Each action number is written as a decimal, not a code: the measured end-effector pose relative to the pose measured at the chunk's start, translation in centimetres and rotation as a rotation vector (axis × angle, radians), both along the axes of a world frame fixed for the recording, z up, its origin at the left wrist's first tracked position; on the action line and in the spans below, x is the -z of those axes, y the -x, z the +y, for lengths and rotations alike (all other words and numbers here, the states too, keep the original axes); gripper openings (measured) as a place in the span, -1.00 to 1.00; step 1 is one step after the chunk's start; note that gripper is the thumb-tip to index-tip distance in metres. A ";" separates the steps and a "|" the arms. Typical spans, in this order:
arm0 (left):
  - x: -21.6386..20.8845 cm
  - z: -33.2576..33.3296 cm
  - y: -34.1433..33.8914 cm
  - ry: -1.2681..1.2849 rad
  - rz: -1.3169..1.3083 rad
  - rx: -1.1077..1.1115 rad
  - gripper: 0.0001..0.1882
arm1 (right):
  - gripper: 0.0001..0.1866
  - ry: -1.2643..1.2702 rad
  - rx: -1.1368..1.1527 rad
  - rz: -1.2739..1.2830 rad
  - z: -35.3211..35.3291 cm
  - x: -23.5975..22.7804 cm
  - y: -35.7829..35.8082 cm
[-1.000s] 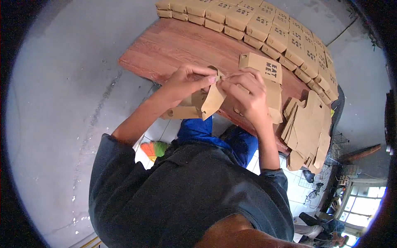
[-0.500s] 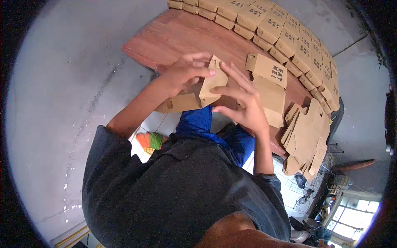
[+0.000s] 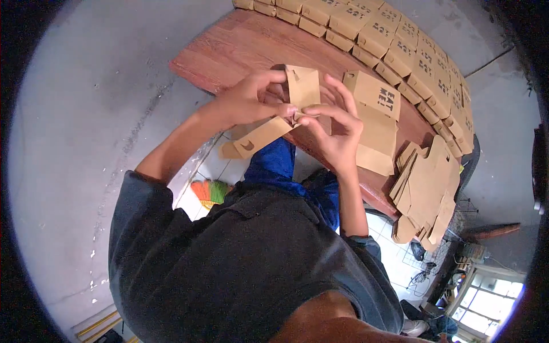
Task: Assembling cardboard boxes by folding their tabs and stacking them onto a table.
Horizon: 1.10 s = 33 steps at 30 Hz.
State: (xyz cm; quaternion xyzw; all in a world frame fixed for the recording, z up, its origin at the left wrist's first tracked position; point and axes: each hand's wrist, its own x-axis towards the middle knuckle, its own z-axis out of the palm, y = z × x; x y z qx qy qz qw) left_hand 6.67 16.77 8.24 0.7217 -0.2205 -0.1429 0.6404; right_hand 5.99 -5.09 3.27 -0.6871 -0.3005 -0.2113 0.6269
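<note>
Between my hands is a partly folded brown cardboard box (image 3: 304,87), held above the near edge of the table. My left hand (image 3: 260,97) grips its left side, thumb reaching toward a corner. My right hand (image 3: 337,123) pinches at that same corner with thumb and forefinger, its other fingers raised. A slotted flap (image 3: 257,140) of the box sticks out toward the lower left, over my blue-clad leg. Right of my hands, an opened box blank (image 3: 374,134) with dark print lies on the table. My fingers hide part of the corner.
Rows of closed cardboard boxes (image 3: 394,46) stand stacked along the table's far side. Flat unfolded blanks (image 3: 426,188) lie piled at the table's right end. The red-brown wooden table (image 3: 229,48) curves across the view. A broom's coloured bristles (image 3: 210,193) show on the tiled floor.
The box has turned in my hands, so its upright panel now faces me more. My right fingers have closed from spread to a pinch at its corner, meeting the left thumb.
</note>
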 end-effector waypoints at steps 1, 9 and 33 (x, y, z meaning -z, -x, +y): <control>0.2 -0.1 -0.1 -0.005 0.001 0.002 -0.44 | -0.84 -0.005 0.002 0.001 0.2 0.0 0.2; 1.9 -0.1 -0.6 0.005 -0.078 -0.058 -0.57 | -0.90 -0.038 0.298 0.012 2.6 1.6 1.0; 2.7 -1.4 -0.6 -0.490 -0.332 -0.061 -0.67 | -0.66 -0.673 -0.442 0.937 2.1 3.1 -1.3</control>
